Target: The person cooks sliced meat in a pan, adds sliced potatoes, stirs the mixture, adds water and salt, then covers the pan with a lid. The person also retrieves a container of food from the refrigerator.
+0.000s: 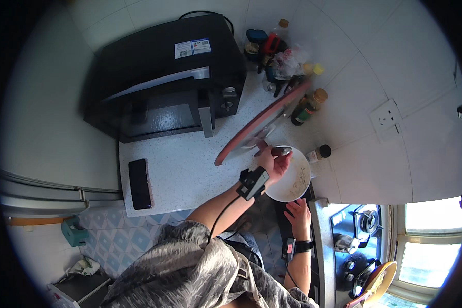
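My left hand (278,165) grips the handle of a glass pan lid (269,115) with a reddish-brown rim. The lid is tilted steeply on edge above the speckled white counter (177,165). Part of the handle shows dark with a shiny metal end by my fingers. Under and beside that hand lies a white dish (298,181) with a brown floral pattern, partly covered by the hand. My right hand (299,216) is just below the dish's near rim, holding nothing, fingers apart. Whether its fingertips touch the rim, I cannot tell.
A black microwave (158,84) stands at the back left, a phone (139,184) near the counter's left end. Bottles (310,107), a spice jar (318,154) and a plastic bag (290,61) line the right wall. On the right, a gas stove (356,246) bears a yellow pan (385,277).
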A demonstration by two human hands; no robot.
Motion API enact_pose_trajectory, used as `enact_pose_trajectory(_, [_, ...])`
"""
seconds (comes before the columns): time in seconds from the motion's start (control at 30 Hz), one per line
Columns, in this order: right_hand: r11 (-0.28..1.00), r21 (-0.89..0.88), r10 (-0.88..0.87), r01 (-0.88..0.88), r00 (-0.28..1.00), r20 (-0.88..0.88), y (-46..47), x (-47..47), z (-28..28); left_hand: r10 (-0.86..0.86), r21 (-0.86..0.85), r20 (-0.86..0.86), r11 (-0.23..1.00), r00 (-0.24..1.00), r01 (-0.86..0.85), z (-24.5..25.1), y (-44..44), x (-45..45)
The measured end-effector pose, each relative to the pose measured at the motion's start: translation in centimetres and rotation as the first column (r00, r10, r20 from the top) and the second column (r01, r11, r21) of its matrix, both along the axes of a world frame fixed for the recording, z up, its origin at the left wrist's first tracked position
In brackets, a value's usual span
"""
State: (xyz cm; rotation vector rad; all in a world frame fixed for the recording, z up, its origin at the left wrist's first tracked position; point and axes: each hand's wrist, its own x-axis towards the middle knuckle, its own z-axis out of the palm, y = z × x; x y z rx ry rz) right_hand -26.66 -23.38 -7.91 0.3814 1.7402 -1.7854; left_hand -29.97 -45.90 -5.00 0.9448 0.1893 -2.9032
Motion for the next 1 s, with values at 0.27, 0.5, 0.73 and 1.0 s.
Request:
enact_pose_trajectory(0.27, [0.957, 0.192, 0.215, -0.217, 0.976, 0.031, -1.8, -2.9, -0.5, 0.157, -0.152, -0.044, 0.975, 0.987, -0.162, -1.1, 0.0, 2.4])
enact_pose_trajectory(0.5, [0.955, 0.143, 0.268, -0.261, 0.963, -0.034, -2.8, -5.2, -1.2, 0.007, 0.063, -0.071, 0.998, 0.997, -0.003, -0.5, -2.9, 12.9])
enact_pose_trajectory(0.73, [0.953, 0.066, 0.293, -0.295, 0.955, 0.034, -7.0, -8.8, -0.5, 0.005, 0.123, 0.056, 0.992, 0.998, -0.012, 0.7, -5.9, 17.5])
enact_pose_trajectory(1.0, [0.942, 0.012, 0.335, -0.336, 0.940, 0.057, -10.4, -10.8, -0.4, -0.054, 0.038, 0.063, 0.998, 0.997, 0.052, 1.1, -10.5, 19.3])
